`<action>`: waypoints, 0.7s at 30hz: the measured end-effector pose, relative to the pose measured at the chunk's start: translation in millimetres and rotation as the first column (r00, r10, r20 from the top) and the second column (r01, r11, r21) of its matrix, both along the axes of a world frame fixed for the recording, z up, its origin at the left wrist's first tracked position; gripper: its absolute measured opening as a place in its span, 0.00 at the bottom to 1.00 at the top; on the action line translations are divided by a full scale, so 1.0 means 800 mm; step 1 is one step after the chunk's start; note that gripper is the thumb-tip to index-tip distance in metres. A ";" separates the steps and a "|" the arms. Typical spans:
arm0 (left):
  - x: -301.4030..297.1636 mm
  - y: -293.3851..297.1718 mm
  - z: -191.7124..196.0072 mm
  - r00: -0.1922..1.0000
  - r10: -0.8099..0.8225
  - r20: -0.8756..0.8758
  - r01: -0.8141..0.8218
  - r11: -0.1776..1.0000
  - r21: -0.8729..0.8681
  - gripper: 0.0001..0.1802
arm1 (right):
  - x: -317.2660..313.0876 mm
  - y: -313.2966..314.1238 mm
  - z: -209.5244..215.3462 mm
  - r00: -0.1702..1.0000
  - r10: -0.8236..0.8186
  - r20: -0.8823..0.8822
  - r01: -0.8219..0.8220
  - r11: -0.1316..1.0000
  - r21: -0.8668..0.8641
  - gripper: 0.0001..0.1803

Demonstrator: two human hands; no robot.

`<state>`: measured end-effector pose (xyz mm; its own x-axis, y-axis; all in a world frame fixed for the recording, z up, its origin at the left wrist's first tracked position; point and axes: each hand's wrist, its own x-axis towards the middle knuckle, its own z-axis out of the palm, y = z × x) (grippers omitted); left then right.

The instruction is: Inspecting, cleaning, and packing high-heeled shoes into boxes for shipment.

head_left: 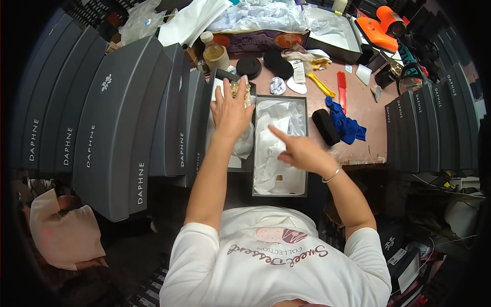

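Observation:
A dark grey shoebox (247,165) stands left of centre, with white paper and a glittery gold-beige item (235,91) inside; my hand hides most of that item. Over it my left hand (231,115) is open, fingers spread, at or just above the item. Beside this box, nearer to me, is a second grey-rimmed box (306,176) with a white inside and crumpled white tissue paper (265,163). My right hand (306,153) hovers over its right side, index finger stretched out towards the tissue, other fingers partly curled, nothing visible in it.
Tall grey shoeboxes (115,128) crowd the left, and more boxes (427,130) line the right. On the table lie a black brush-like block (325,127), a blue cloth (349,125), a red brush (341,92) and a yellow-handled tool (321,85). A bottle (215,53) stands behind.

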<state>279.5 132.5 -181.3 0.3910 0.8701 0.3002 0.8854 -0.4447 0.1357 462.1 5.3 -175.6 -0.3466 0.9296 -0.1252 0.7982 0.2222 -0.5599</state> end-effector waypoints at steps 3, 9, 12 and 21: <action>0.002 -0.032 -0.023 0.871 -0.312 0.381 0.385 0.913 -0.132 0.35 | -0.024 -0.019 -0.065 0.990 -0.008 0.139 0.006 1.000 0.014 0.32; -0.025 -0.120 -0.035 0.887 -0.438 0.143 0.459 0.809 -0.369 0.31 | -0.026 -0.067 -0.047 0.995 -0.079 0.066 0.071 0.991 0.115 0.18; -0.041 -0.116 -0.046 0.884 -0.461 0.078 0.462 0.834 -0.302 0.27 | -0.010 -0.092 -0.022 0.970 -0.226 -0.089 0.235 0.966 0.109 0.14; -0.031 -0.132 -0.063 0.881 -0.426 0.209 0.465 0.862 -0.201 0.11 | -0.054 -0.079 -0.084 0.981 -0.038 0.192 0.050 0.997 -0.061 0.11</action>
<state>255.0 27.0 -231.6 0.7202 0.6662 0.1937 0.5602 -0.7231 0.4042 418.5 -58.2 -243.1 -0.2694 0.9312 -0.2455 0.9000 0.1527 -0.4083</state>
